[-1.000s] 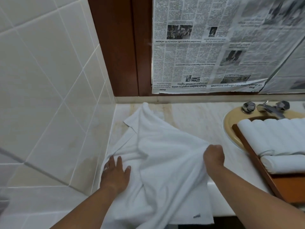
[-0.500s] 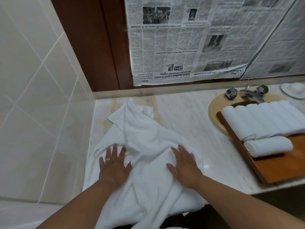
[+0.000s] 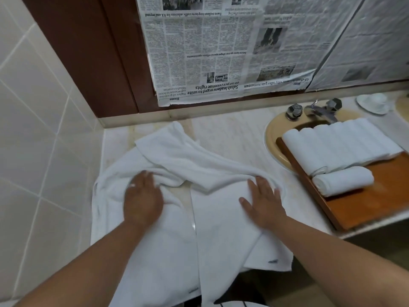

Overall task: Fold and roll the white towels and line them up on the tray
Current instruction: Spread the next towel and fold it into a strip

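White towel (image 3: 221,231) lies under left grip (image 3: 141,202) and right grip (image 3: 263,204), both spread flat; tray (image 3: 367,207) holds rolled towels (image 3: 336,147)

One white towel (image 3: 218,220) lies unrolled and rumpled on the counter (image 3: 232,138), its far part bunched in folds and its near edge hanging over the counter's front. A small dark tag shows at a near corner. The brown wooden tray (image 3: 376,204) sits to its right, apart from it. A row of rolled towels (image 3: 345,142) lies side by side at the tray's far end. A single roll (image 3: 343,181) lies crosswise just before them.
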